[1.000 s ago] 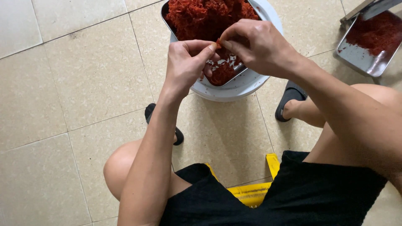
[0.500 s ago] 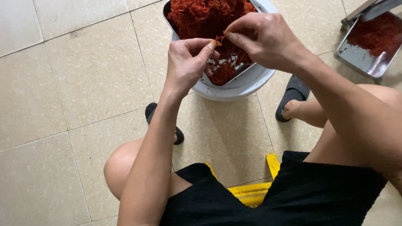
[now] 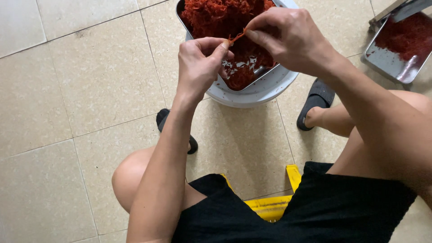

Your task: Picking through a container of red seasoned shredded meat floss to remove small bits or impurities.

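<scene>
1. Nearest to me, one yellow stool (image 3: pixel 270 207) shows between the thighs, under black shorts (image 3: pixel 315 211); I judge it keeps the person low, close to the work on the tiled floor (image 3: pixel 81 90).
2. Two dark slippers are in view, the left slipper (image 3: pixel 164 119) partly hidden by the forearm and the right slipper (image 3: pixel 315 101) beside the basin; the feet sit either side of it, which looks like a bracing stance.
3. One white basin (image 3: pixel 261 92) stands on the floor between the feet and carries one steel tray (image 3: pixel 265 71), tilted toward the person, probably to bring the contents within reach.
4. The tray holds a heap of red shreds (image 3: pixel 216 15); its near end is partly bare and wet-looking.
5. My left hand (image 3: pixel 198 67) is above the tray's near edge, thumb and forefinger pressed together on one end of a red strand (image 3: pixel 237 37), the other fingers curled in.
6. My right hand (image 3: pixel 288 38) pinches the other end of that strand with thumb and forefinger, the rest folded. The strand is stretched between the two hands, just above the heap, apart from it.
7. Farther off at the right edge, a second tray (image 3: pixel 382 60) lies on the floor with a thinner layer of red shreds. Count: two trays, one basin, one stool, two slippers.
</scene>
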